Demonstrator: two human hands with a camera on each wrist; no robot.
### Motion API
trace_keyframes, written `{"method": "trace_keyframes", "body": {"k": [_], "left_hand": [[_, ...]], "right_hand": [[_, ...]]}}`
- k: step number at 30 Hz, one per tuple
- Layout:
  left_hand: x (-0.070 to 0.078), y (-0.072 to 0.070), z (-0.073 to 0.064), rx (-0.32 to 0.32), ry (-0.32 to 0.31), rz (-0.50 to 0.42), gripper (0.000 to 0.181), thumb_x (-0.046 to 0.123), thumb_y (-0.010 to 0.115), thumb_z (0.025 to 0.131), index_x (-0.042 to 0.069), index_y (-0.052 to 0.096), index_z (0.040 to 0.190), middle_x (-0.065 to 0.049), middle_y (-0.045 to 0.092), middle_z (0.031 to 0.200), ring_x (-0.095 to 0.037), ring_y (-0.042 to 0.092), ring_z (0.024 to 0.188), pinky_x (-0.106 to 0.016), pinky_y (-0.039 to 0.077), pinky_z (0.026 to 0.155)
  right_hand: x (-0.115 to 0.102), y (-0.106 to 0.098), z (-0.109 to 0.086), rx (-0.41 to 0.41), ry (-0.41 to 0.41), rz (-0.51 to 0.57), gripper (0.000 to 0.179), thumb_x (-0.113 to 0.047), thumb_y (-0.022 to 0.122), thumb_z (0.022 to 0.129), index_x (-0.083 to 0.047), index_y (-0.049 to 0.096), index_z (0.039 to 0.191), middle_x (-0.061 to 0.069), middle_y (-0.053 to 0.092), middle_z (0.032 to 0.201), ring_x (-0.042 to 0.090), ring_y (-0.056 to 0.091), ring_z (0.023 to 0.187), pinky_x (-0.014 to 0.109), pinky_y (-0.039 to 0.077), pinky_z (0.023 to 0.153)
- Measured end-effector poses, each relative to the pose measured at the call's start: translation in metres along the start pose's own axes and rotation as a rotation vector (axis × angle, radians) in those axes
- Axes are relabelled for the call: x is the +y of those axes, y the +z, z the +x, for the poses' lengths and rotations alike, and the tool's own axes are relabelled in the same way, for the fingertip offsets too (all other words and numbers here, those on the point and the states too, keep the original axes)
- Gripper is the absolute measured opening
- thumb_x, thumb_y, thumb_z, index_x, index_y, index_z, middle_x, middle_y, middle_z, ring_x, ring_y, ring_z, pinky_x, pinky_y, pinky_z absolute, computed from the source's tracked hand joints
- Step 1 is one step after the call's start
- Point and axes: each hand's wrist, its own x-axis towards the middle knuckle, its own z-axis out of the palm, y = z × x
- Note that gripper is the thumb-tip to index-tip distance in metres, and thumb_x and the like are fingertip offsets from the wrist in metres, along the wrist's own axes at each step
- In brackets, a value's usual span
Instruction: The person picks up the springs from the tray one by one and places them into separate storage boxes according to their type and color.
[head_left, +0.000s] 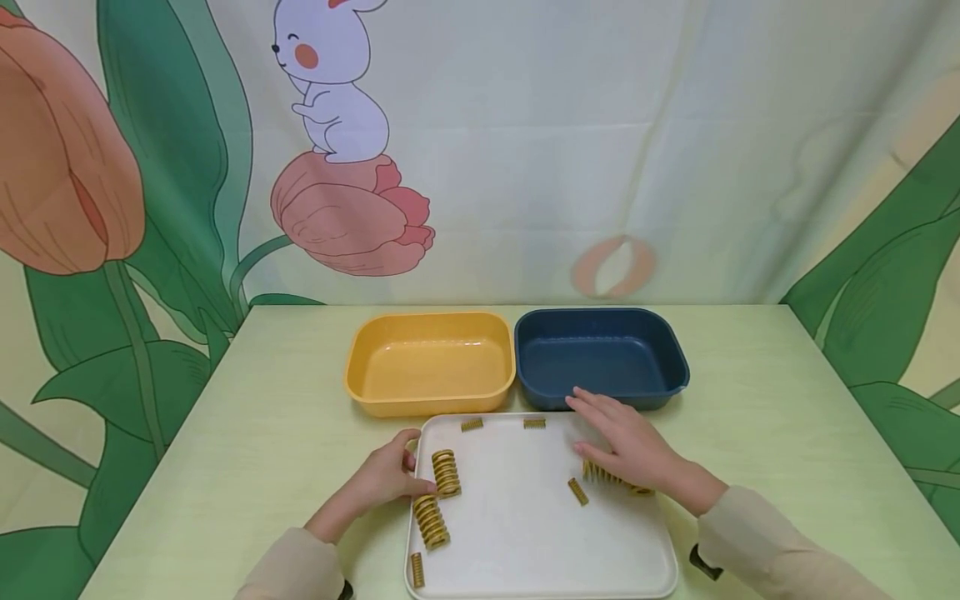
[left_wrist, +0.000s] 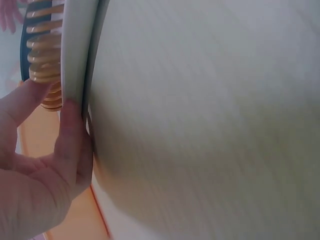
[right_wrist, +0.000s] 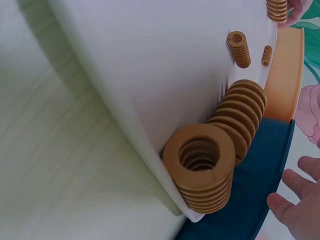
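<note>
A white tray (head_left: 525,542) carries gold coil springs of two sizes. At its left rim, my left hand (head_left: 386,475) grips the edge, thumb over the inside and fingers along the outer wall (left_wrist: 72,60). The thumb tip touches close to two large springs, an upper one (head_left: 446,473) and a lower one (head_left: 431,522). My right hand (head_left: 630,442) hovers over the tray's right side, fingers spread and holding nothing. Below it lie two more large springs, one standing on end (right_wrist: 200,165) at the rim and one lying down (right_wrist: 240,117), partly hidden in the head view.
Small springs lie at the tray's back (head_left: 472,425), back middle (head_left: 535,423), right (head_left: 577,492) and front left (head_left: 417,570). Behind the tray, a yellow bin (head_left: 427,407) and a dark blue bin (head_left: 532,379) stand side by side on the pale green table (head_left: 262,400).
</note>
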Motion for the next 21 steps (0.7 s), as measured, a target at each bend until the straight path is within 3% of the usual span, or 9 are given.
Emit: {"method": "trace_keyframes", "body": {"k": [8,15,21], "left_hand": [[0.0058,0.0064,-0.0005,0.08,0.017,0.188,0.084,0.028,0.078,0.063,-0.004,0.035,0.127,-0.007,0.05,0.074,-0.014,0.044,0.061,-0.024,0.036,0.053],[0.0057,0.0072,0.0013,0.098,0.004,0.217,0.077,0.024,0.076,0.065,-0.004,0.037,0.125,-0.005,0.049,0.073,-0.014,0.044,0.061,-0.024,0.035,0.053],[0.0077,0.0044,0.002,0.078,-0.029,0.182,0.074,0.022,0.076,0.066,-0.001,0.038,0.125,-0.005,0.048,0.073,-0.014,0.044,0.06,-0.024,0.036,0.053]], "right_hand": [[-0.0014,-0.0001,-0.0004,-0.038,0.027,0.001,0.058,-0.038,0.053,0.085,-0.014,0.036,0.135,0.008,0.035,0.139,0.024,0.036,0.126,0.045,0.033,0.098],[-0.0033,0.0006,0.0,-0.032,0.017,0.003,0.057,-0.037,0.054,0.085,-0.013,0.038,0.134,0.008,0.036,0.139,0.024,0.037,0.125,0.044,0.034,0.097],[-0.0076,0.0008,0.002,-0.023,0.002,0.015,0.055,-0.036,0.055,0.085,-0.012,0.04,0.132,0.007,0.038,0.138,0.023,0.039,0.124,0.044,0.034,0.097]]}}
